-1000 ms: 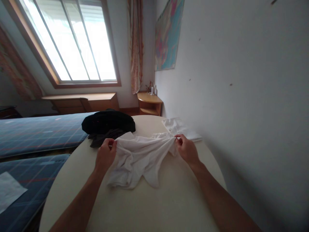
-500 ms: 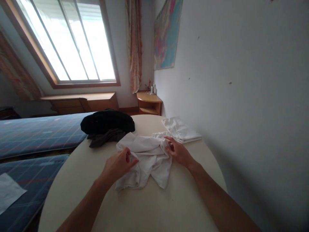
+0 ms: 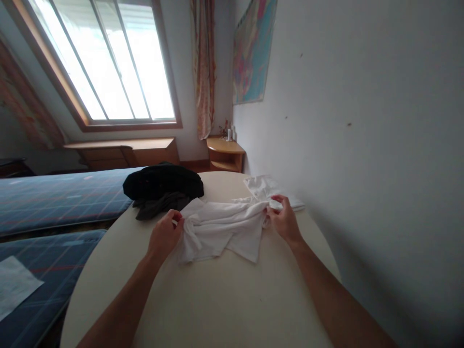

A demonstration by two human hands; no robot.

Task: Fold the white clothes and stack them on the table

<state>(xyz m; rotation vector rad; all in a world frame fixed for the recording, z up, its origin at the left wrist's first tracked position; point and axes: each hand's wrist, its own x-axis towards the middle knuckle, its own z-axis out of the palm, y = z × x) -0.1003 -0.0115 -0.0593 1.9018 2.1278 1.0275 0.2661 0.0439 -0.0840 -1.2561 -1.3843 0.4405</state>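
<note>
A white cloth garment (image 3: 224, 227) is stretched sideways between my hands over the round cream table (image 3: 203, 304). Folds run across its upper part, and its lower edge hangs in two flaps with a notch between them. My left hand (image 3: 167, 234) pinches its left side, near a dark cloth. My right hand (image 3: 284, 218) pinches the upper right corner, fingers closed on the fabric. Just behind that hand lies another white cloth (image 3: 266, 186), folded flat, partly hidden by the hand. What kind of garment I hold cannot be made out.
A black bundle of cloth (image 3: 165, 181) with a dark grey cloth (image 3: 159, 205) sits at the table's back left. Blue plaid mattresses (image 3: 72, 198) lie to the left, one bearing a white sheet (image 3: 18, 285). The wall (image 3: 380, 169) runs close along the right.
My hands have moved apart, left hand to the left and right hand to the right. The white garment is pulled wider and flatter, and its lower edge has risen away from me.
</note>
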